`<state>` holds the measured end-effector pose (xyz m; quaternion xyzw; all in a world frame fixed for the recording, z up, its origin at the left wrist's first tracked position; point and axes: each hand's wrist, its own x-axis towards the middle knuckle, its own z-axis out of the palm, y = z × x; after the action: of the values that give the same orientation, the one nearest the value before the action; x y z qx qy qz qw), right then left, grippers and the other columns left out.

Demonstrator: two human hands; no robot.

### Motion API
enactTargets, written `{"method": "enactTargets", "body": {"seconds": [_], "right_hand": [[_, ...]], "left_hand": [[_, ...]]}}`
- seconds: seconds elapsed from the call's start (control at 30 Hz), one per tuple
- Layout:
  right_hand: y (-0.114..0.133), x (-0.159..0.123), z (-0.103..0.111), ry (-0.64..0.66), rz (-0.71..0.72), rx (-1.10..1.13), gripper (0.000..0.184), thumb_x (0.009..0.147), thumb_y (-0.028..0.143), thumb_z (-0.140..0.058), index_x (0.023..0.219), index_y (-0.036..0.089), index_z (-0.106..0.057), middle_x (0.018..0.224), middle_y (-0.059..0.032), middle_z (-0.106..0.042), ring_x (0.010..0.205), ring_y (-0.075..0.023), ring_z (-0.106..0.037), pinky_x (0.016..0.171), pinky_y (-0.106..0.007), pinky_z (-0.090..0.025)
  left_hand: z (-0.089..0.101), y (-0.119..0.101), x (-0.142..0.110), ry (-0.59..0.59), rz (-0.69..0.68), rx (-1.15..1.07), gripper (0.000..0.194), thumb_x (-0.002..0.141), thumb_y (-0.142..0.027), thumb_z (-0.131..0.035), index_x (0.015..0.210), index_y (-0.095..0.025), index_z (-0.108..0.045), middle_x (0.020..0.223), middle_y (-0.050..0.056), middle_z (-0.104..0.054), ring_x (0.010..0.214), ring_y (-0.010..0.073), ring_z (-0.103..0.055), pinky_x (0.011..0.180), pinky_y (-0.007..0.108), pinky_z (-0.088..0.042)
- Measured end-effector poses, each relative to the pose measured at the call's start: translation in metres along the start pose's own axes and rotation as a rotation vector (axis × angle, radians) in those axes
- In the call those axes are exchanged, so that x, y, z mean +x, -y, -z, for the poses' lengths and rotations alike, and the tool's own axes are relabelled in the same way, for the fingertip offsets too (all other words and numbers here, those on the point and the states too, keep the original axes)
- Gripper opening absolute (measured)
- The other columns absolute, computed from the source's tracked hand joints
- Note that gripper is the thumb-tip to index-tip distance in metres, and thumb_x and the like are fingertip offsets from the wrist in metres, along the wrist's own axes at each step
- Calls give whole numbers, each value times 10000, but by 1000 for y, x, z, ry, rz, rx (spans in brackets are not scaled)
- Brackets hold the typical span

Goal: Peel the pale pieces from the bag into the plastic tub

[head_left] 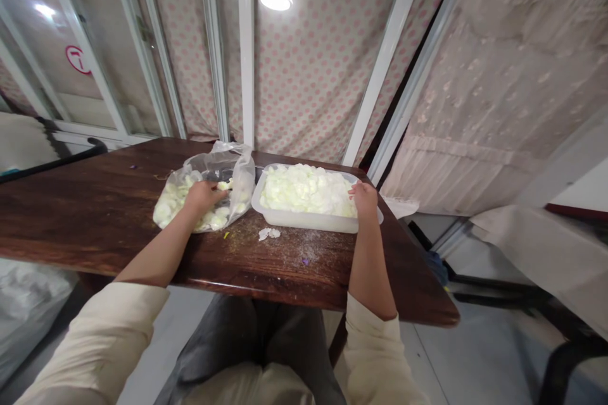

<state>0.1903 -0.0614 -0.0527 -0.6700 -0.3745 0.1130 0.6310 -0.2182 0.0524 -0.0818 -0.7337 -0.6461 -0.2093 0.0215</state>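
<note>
My left hand (203, 196) reaches into a clear plastic bag (244, 171) that lies open on the table. At its fingertips is a pale yellow-white piece (225, 185), pinched between thumb and fingers. More pale, petal-like pieces (167, 207) fill the bag around the wrist. To the right of the bag stands a white plastic tub (304, 220), heaped with similar whitish-green pieces (304, 186). My right hand (365, 198) is at the tub's right end with its fingers curled over the heap's edge. Whatever those fingers hold, if anything, is too small to make out.
The dark wooden table (285, 278) has white crumbs, a flat white scrap (269, 234) and a tiny purple bit (305, 261) near its front edge. Behind it are white-framed glass panels with a dotted curtain (323, 76). A chair (560, 354) stands at right.
</note>
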Motion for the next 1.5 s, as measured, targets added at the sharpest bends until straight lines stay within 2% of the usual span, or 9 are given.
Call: {"method": "enactTargets", "body": {"seconds": [0.4,0.57,0.67,0.77,0.9,1.03,1.27,1.5], "right_hand": [[-9,7,-1,24,-21,-25,302,729,433,-436,646,168,-555,567,-24,-623,463,-114,-535,486,-234,-442],[-9,7,-1,40,-21,-42,302,737,428,-427,631,175,-551,562,-14,-616,458,-109,-526,490,-234,-441],[-10,8,-2,46,-7,-61,305,741,425,-425,620,174,-547,544,-15,-610,461,-113,-528,488,-234,-430],[-13,10,-3,45,-5,-72,306,744,426,-427,622,173,-549,534,-11,-611,450,-113,-525,486,-236,-425],[-15,11,-4,53,-12,-63,306,748,429,-426,613,180,-542,534,-12,-612,460,-119,-535,495,-244,-430],[-12,8,-3,61,-14,-64,301,750,424,-421,610,186,-539,538,-12,-607,477,-126,-541,505,-252,-425],[-5,2,-1,72,-13,-63,299,753,423,-420,603,187,-525,510,0,-586,445,-119,-515,501,-255,-407],[-4,0,-1,77,-8,-90,315,755,433,-406,608,185,-531,535,-17,-597,450,-128,-516,510,-273,-415]], "left_hand": [[0,-3,-2,67,-22,86,490,684,-548,-411,787,-134,-653,829,158,-662,805,260,-599,656,299,-395],[1,-6,-2,99,-5,139,539,701,-576,-356,704,-127,-653,794,175,-653,788,273,-601,638,312,-401],[-1,-7,-1,138,33,174,544,665,-593,-395,732,-123,-661,838,184,-651,815,292,-600,642,320,-409],[-2,-7,-1,143,40,190,588,631,-618,-428,841,-120,-661,899,185,-649,859,314,-592,675,335,-416],[-4,-6,1,118,-55,218,611,676,-594,-404,1022,-135,-611,966,169,-645,924,308,-580,738,336,-410],[-6,-4,3,116,-160,212,489,720,-504,-407,971,-143,-621,950,156,-648,932,293,-577,763,331,-401],[-5,-5,0,39,-64,119,614,673,-552,-447,1058,-83,-537,949,179,-631,906,293,-580,750,332,-415],[-1,-7,-2,61,-63,150,523,680,-554,-421,864,-110,-628,972,178,-625,935,301,-568,770,337,-413]]}}
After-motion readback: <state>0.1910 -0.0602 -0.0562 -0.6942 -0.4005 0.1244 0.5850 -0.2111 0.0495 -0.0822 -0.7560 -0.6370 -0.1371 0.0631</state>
